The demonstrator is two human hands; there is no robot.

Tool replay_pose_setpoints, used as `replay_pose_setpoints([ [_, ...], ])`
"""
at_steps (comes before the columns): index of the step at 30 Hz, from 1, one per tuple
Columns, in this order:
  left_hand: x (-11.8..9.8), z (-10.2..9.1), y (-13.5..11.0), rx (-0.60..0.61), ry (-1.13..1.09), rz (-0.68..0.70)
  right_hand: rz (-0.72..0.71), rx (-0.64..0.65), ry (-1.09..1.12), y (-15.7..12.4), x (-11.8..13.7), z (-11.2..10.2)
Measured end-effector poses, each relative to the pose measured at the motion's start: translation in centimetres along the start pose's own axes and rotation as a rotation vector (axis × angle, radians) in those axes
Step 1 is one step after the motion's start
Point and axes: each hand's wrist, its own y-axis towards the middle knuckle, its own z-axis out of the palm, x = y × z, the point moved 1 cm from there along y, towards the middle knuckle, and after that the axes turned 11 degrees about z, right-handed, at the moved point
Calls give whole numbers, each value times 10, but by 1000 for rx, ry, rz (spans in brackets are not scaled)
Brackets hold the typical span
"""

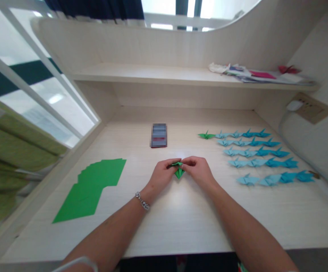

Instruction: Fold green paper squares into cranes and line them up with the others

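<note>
A small folded piece of green origami paper (179, 172) is pinched between both hands above the middle of the desk, its pointed end toward me. My left hand (163, 172) grips its left side with thumb and fingers. On the other side, my right hand (198, 170) pinches its right edge. The fingers partly hide the upper folds. To the right sits one finished green paper crane (206, 135), at the left end of the back row of blue paper cranes (261, 152). Several overlapping green paper sheets (90, 189) lie fanned out at the left.
A phone-like dark rectangle (159, 135), blurred out, lies behind my hands. Papers (261, 74) rest on the shelf (141, 74) above the desk. A white plug and cable (294, 105) hang from the wall socket (317, 110) at right. Metal bars and a green curtain stand at left.
</note>
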Motion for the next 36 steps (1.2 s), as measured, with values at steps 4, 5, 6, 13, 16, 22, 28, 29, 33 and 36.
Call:
replay_pose_setpoints([
  [4,-4,0,0,-12,-22,-43,0,-23,-36,-2,3,-2],
  [5,-6,0,0,-6,-15,-48,3,-27,-40,-3,4,-2],
  [6,-7,1,-1,3,-8,-51,4,-29,-41,-3,4,-2],
  [13,-11,0,-1,55,3,-67,0,32,-67,-2,2,-2],
  [16,-10,0,-1,29,-14,-65,-19,29,-90,-4,3,-1],
  [22,-9,1,-1,47,-20,-72,-28,47,-107,-6,5,-1],
  [28,-12,-2,-1,111,71,-37,-207,-12,-261,-10,10,-2],
  [29,-13,-2,-1,116,83,-34,-222,-22,-271,-11,11,-2],
  [33,-15,-1,-2,135,103,-44,-246,-50,-290,-12,12,-2],
  [36,-15,-1,-3,147,124,-71,-249,-45,-271,-12,13,-2],
])
